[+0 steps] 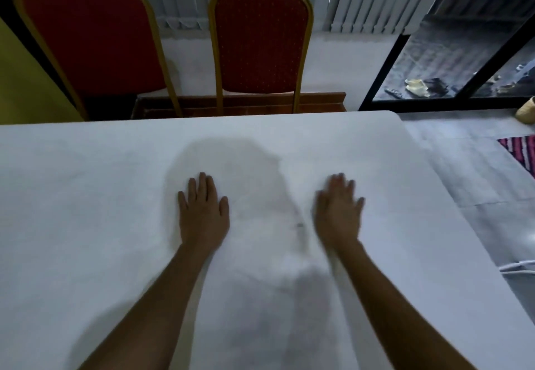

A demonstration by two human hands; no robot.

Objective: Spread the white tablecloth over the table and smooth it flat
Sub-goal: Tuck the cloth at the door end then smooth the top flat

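1. Across the lower two-thirds of the view, the white tablecloth covers the table from the 9 o'clock edge to the rounded corner at 2 o'clock, lying mostly flat, with faint creases and a grey shadow between the hands.
2. Two red chairs with gold frames stand beyond the far edge, the left chair at 11 o'clock and the right chair at 12 o'clock.
3. Left hand, just left of centre: forearm stretched forward, palm down and pressed flat on the cloth, fingers together and extended, thumb out to the side, holding nothing.
4. Right hand, just right of centre: palm down on or just above the cloth, fingers extended and slightly spread, blurred, holding nothing.
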